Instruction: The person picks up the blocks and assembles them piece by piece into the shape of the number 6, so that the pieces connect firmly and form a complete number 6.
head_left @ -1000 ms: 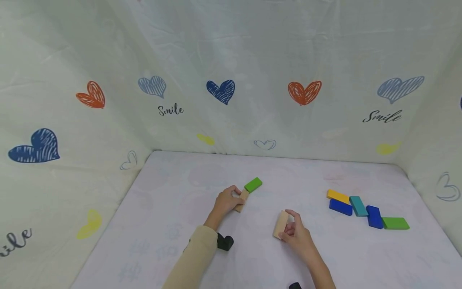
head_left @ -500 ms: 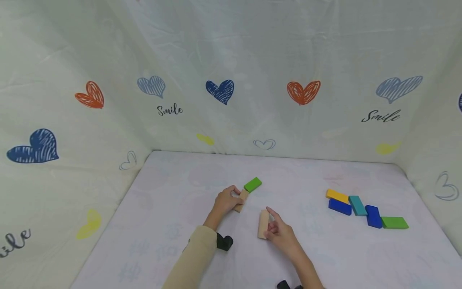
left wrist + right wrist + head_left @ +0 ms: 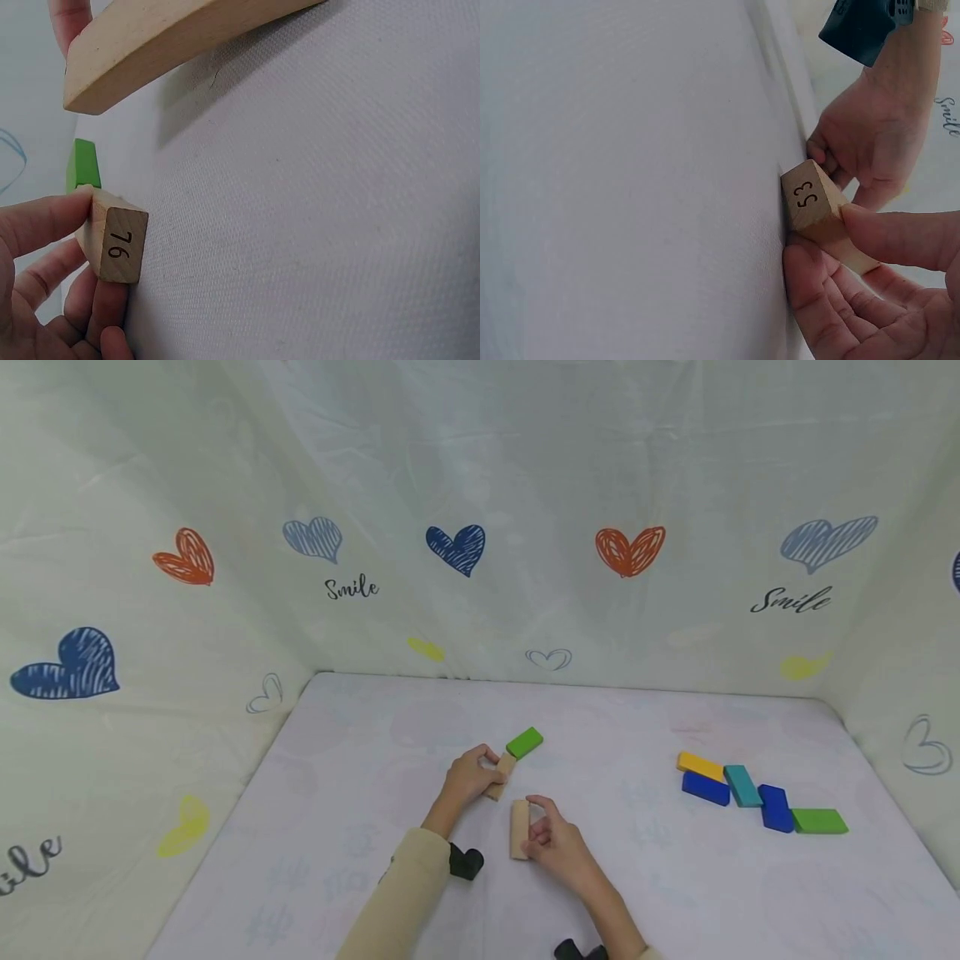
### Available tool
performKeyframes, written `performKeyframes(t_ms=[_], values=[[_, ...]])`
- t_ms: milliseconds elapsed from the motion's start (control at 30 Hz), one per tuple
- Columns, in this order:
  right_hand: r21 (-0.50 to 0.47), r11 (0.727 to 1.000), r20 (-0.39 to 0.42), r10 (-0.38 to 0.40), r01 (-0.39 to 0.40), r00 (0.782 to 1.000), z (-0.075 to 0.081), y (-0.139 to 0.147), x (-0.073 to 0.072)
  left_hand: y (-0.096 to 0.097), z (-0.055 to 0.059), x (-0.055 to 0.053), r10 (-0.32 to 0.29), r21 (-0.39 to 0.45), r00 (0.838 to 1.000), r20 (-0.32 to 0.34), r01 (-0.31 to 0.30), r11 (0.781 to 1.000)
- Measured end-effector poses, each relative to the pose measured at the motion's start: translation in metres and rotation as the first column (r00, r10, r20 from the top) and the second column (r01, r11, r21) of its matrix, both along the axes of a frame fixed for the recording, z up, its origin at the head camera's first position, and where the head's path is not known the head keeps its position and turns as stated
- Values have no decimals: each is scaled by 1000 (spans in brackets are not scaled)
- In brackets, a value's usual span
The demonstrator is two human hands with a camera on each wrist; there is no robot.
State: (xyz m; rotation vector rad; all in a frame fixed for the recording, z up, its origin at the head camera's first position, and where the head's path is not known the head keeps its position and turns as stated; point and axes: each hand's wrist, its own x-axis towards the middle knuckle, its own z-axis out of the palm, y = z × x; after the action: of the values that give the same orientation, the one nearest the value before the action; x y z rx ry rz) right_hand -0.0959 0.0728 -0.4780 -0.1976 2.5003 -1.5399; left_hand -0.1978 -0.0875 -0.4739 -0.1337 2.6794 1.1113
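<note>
My left hand pinches a plain wooden block between thumb and fingers; its end face carries the number 76. The far end of that block meets a green block lying on the table. Nearer to me, my right hand grips a second wooden block, marked 53 on its end. This block stands lengthwise away from me, just right of and in front of the left hand's block. In the left wrist view it shows large at the top, with a shadow on the cloth below it.
On the table's right side lies a chain of coloured blocks: yellow, blue, teal, another blue and green. A black wrist device sits by the left sleeve. Heart-printed curtains rise behind the table.
My right hand has carried its wooden block leftward, from right of centre to close beside the left hand's block. The left hand and the block it holds have stayed in place.
</note>
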Motion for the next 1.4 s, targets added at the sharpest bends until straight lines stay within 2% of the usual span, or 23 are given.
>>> performKeyframes(t_ms=[167,633,967,1400], values=[[-2,1000,-22,29,-29,999,0,-6,-2,0,3,1,-9,-4,1000,-13,9,1000],[43,998,-4,41,-41,999,1,-16,-8,-2,6,3,-14,-3,1000,-27,14,1000],[84,996,19,37,-38,999,-2,-20,-12,0,6,3,-12,-7,1000,-28,12,1000],[102,995,16,-7,5,1000,-1,-24,-12,0,5,1,-13,-10,1000,-21,13,1000]])
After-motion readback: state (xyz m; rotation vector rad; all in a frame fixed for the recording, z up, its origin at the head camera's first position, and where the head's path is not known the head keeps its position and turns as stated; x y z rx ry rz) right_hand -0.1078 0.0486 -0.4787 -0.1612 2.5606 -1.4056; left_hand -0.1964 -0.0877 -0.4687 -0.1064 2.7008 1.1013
